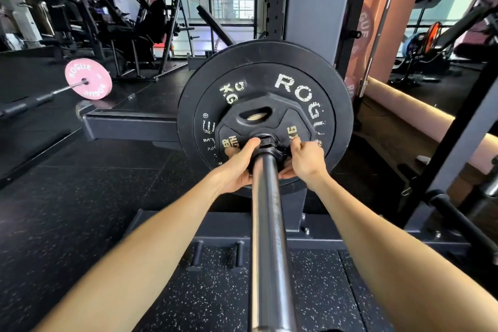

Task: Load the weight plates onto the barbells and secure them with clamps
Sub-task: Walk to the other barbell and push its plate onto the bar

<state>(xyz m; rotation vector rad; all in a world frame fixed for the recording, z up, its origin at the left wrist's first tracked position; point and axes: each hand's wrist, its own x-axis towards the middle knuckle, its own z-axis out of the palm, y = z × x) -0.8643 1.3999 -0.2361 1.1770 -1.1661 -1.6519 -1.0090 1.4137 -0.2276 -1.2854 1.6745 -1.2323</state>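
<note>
A steel barbell sleeve runs from the bottom edge up to the middle of the view. A large black ROGUE plate sits on it, with a smaller black octagonal plate against its face. A black clamp rings the sleeve, touching the small plate. My left hand grips the clamp from the left and my right hand grips it from the right. Most of the clamp is hidden by my fingers.
A grey rack upright stands right behind the plates. Its base frame stretches left along the dark rubber floor. Another barbell with a pink ROGUE plate lies at far left. Gym machines fill the back; rack bars stand at right.
</note>
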